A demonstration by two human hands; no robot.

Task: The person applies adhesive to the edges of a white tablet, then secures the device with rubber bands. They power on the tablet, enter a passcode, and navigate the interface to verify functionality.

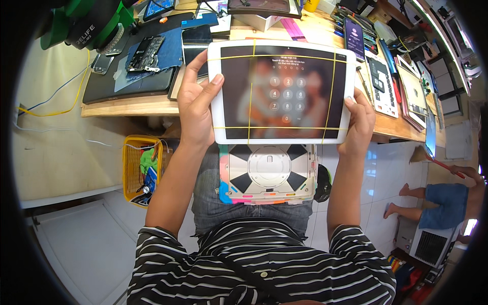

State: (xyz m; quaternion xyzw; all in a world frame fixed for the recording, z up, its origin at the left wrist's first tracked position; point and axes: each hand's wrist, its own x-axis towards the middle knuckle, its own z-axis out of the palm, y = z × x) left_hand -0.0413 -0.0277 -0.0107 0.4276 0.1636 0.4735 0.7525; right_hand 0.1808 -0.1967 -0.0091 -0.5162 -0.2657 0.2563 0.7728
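A white-framed tablet (236, 96) is held up level in front of me, its screen lit with a round-button number keypad over a blurred picture. Yellow elastic bands cross it lengthwise and widthwise near its edges. My left hand (195, 104) grips its left edge, thumb on the front frame and fingers behind. On the opposite edge my right hand (360, 122) holds it the same way, its fingers partly hidden behind. Below the tablet, on my lap, rests a pale square board (269, 168) with a round centre, black corner wedges and coloured edge pieces.
A wooden bench (137, 109) carries a black mat with an opened device (145, 53), a phone (353, 38), tools and opened tablet parts (382, 86). A green-and-black microscope (84, 25) overhangs the left. A yellow basket (133, 173) stands below. Another person (447, 201) holds a broom at right.
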